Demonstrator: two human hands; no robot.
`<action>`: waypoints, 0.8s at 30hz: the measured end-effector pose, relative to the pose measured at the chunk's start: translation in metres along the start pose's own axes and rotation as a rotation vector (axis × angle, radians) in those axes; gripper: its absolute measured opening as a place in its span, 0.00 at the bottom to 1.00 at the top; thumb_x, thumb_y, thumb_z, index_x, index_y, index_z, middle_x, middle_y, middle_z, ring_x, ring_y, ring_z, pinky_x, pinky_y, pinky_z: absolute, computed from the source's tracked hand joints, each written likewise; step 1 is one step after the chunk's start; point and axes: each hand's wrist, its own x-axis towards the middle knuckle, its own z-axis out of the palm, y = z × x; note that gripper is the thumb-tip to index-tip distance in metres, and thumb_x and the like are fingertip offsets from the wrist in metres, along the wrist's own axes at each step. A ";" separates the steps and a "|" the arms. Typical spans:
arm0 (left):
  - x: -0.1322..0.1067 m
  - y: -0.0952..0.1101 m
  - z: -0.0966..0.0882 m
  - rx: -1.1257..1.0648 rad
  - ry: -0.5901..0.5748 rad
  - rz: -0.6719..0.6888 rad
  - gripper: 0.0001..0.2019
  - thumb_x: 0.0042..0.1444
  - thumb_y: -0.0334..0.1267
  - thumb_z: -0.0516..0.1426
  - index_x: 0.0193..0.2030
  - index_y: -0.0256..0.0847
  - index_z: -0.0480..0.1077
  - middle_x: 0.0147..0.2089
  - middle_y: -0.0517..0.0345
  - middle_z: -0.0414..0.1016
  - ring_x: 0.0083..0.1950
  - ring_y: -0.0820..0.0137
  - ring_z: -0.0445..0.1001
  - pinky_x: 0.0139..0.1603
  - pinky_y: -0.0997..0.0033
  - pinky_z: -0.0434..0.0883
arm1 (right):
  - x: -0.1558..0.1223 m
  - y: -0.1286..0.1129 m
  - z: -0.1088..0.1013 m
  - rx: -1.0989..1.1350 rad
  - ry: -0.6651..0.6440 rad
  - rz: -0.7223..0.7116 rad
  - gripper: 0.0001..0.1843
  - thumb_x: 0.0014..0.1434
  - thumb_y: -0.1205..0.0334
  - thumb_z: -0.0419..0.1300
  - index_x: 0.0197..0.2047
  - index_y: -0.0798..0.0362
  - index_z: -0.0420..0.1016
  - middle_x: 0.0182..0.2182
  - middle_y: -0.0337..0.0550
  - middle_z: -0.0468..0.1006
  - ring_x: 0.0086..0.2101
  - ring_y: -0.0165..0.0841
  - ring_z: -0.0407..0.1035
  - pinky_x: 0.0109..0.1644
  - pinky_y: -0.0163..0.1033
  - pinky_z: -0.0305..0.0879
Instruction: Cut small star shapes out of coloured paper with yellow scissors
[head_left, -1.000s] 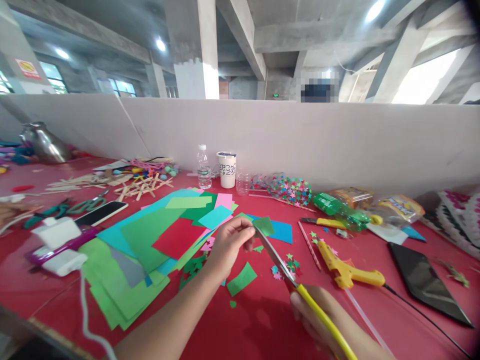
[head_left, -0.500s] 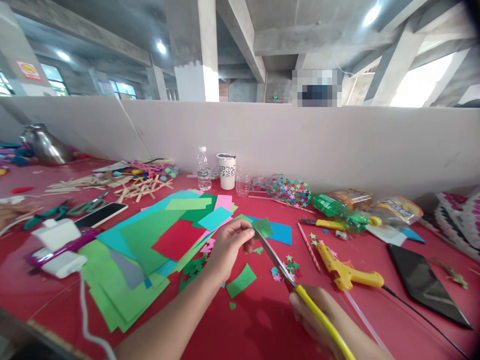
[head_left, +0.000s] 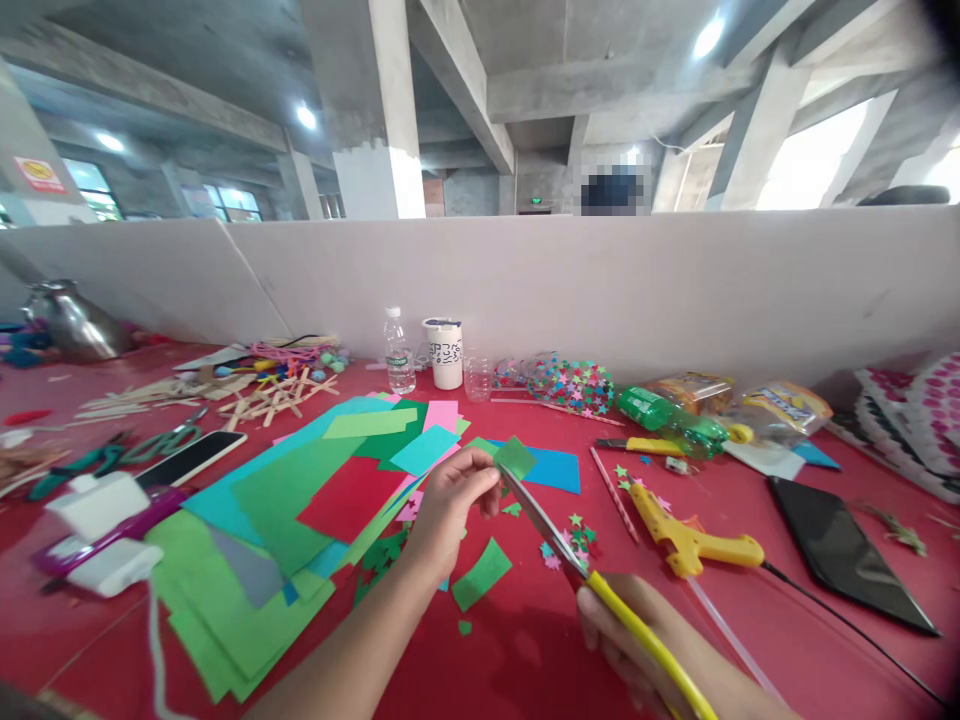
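Observation:
My left hand pinches a small piece of green paper by its left end. My right hand is closed round the yellow handles of a pair of scissors, whose blades point up and left to the paper's edge beside my left fingertips. Whether the blades are cutting into the paper cannot be made out. Below, on the red table, lie a larger green paper piece and a tiny green scrap. Small coloured paper stars are scattered beside the scissors.
Stacked coloured sheets spread at left. A yellow glue gun with its cord and a black tablet lie at right. Behind stand a water bottle, a white cup and a star-filled bottle. A low partition closes the back.
The view has shifted slightly, so things sit a little further left. Both hands hold nearly the same pose, with the paper and scissors still together.

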 end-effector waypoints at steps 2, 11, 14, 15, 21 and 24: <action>-0.001 -0.001 0.001 -0.007 -0.018 -0.012 0.06 0.51 0.36 0.57 0.25 0.38 0.67 0.21 0.62 0.68 0.22 0.76 0.65 0.26 0.76 0.61 | 0.002 0.004 0.000 -0.009 0.010 -0.016 0.37 0.43 0.21 0.47 0.27 0.51 0.60 0.12 0.25 0.51 0.12 0.20 0.47 0.14 0.26 0.45; 0.001 -0.001 0.000 0.018 0.033 0.009 0.07 0.52 0.38 0.58 0.28 0.39 0.66 0.21 0.63 0.68 0.23 0.76 0.64 0.27 0.75 0.62 | 0.003 0.007 -0.003 -0.009 0.013 -0.015 0.33 0.50 0.26 0.49 0.28 0.52 0.60 0.12 0.25 0.53 0.12 0.20 0.48 0.13 0.25 0.47; 0.001 -0.001 0.001 0.038 0.036 0.023 0.07 0.52 0.38 0.58 0.27 0.39 0.65 0.20 0.63 0.68 0.23 0.75 0.64 0.27 0.75 0.62 | 0.002 0.007 -0.002 -0.028 0.027 -0.008 0.32 0.52 0.27 0.48 0.28 0.52 0.61 0.12 0.26 0.53 0.12 0.21 0.49 0.14 0.26 0.48; 0.000 -0.001 0.001 0.044 0.036 0.028 0.08 0.53 0.38 0.58 0.27 0.39 0.65 0.20 0.63 0.68 0.23 0.75 0.64 0.27 0.75 0.62 | 0.002 0.007 -0.002 -0.026 0.031 -0.005 0.32 0.51 0.27 0.48 0.28 0.51 0.61 0.12 0.26 0.53 0.12 0.21 0.49 0.14 0.26 0.48; -0.002 -0.001 0.001 0.105 0.010 0.069 0.09 0.55 0.37 0.56 0.26 0.40 0.64 0.20 0.63 0.67 0.24 0.75 0.65 0.29 0.74 0.62 | 0.001 0.003 0.001 -0.015 0.044 0.031 0.36 0.43 0.22 0.48 0.26 0.52 0.60 0.12 0.25 0.53 0.12 0.20 0.48 0.14 0.26 0.45; -0.002 -0.001 0.000 0.119 -0.001 0.081 0.09 0.55 0.38 0.56 0.25 0.40 0.64 0.20 0.64 0.67 0.24 0.75 0.65 0.29 0.74 0.62 | 0.001 0.002 0.002 -0.022 0.048 0.029 0.39 0.39 0.19 0.46 0.27 0.51 0.61 0.10 0.24 0.52 0.11 0.20 0.48 0.14 0.27 0.48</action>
